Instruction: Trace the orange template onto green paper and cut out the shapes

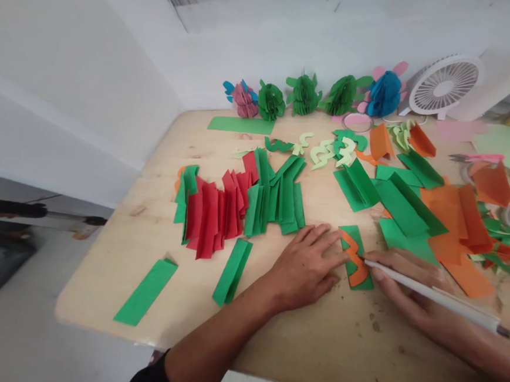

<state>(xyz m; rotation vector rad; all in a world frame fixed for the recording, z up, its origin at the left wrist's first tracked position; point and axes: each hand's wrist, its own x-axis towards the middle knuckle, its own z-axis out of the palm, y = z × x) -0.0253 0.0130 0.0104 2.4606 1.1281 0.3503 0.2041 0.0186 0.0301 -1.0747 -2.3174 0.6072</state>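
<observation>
An orange wavy paper cutout [358, 275] lies on a folded green paper strip [354, 234] near the table's front. My left hand [308, 266] rests flat with fingers spread, its fingertips at the left edge of the orange cutout. Pinched in my right hand [410, 291] is a white pen [436, 296], its tip touching or very close to the cutout's right edge. Just left of my left hand lies a loose folded green strip [233, 271]. Beyond it are rows of folded green papers [281, 196] and folded red papers [209, 217].
Several finished paper figures, such as a blue one [384, 94], line the wall beside a white fan [445, 88]. Light green cutouts [324, 153] lie mid-table. Orange papers [447, 212], pink-handled scissors [482, 158] and tape rolls crowd the right. Another green strip [146, 293] lies front left.
</observation>
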